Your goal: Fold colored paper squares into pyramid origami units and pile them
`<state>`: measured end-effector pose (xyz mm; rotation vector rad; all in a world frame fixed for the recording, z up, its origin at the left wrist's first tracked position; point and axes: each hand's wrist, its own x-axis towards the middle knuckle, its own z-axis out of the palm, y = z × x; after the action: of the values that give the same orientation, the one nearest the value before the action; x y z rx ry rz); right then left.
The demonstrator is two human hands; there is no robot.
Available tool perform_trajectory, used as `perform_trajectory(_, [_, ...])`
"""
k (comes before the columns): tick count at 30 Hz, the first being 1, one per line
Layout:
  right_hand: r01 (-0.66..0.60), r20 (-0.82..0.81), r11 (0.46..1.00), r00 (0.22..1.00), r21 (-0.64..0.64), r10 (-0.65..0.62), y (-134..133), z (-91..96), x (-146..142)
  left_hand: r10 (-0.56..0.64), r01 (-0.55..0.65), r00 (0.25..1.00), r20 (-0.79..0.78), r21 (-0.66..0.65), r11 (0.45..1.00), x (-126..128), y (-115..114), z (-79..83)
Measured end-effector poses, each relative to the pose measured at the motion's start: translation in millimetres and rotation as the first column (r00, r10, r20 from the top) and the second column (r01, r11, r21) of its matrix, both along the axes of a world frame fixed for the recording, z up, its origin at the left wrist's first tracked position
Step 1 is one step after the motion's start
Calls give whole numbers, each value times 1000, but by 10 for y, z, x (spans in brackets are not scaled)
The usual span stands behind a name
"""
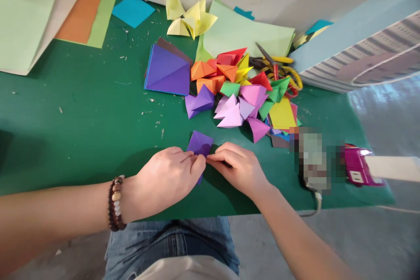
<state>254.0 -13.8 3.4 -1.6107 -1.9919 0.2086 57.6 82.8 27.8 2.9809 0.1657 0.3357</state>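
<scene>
A small purple paper square (199, 143) lies on the green mat (82, 113) near its front edge. My left hand (167, 175), with a bead bracelet at the wrist, pinches the paper's near left side with curled fingers. My right hand (238, 166) presses and pinches the paper's near right edge, fingers closed together. The two hands meet fingertip to fingertip over the fold. Part of the paper is hidden under my fingers.
A heap of folded coloured paper pieces (236, 96) lies behind the hands, with a purple sheet stack (167, 72), yellow folded pieces (190, 19), scissors (278, 68) and large paper sheets (39, 13) at the back. A pink device (357, 168) and a box (361, 48) sit at right.
</scene>
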Motion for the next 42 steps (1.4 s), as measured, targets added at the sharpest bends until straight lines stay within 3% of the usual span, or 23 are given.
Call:
perform_trajectory(10, [-101,12,993,995,-61,102,-107,34,-116,12,-12,1000,22,-15,1000,0,-14,-20])
perform_trajectory(27, [-184,-78,983,980,-3,183,-229,-4,-219,3,-3,1000,-2,-16,1000,-5,6,6])
perform_trajectory(29, [-94,-134,996,987,4,94,-247,-2,-217,2,-3,1000,-17,-29,1000,-6,12,7])
perform_trajectory(31, [154,-187,988,971,16,-148,-258,-11,-195,2,-2,1000,-12,-32,999,-17,-15,-16])
perform_trajectory(33, [392,-207,920,900,-7,-384,-247,-27,-163,-2,2,1000,21,1,1000,-41,-85,-58])
perform_trajectory(34, [445,-201,895,874,-30,-442,-232,-34,-149,4,-6,999,48,38,999,-58,-132,-79])
perform_trajectory(37, [413,-140,905,895,-101,-423,-143,-29,-131,6,-11,999,36,147,989,-115,-274,-106])
perform_trajectory(42, [380,-62,911,917,-160,-394,70,44,-183,1,29,989,-147,200,979,-174,-414,-44])
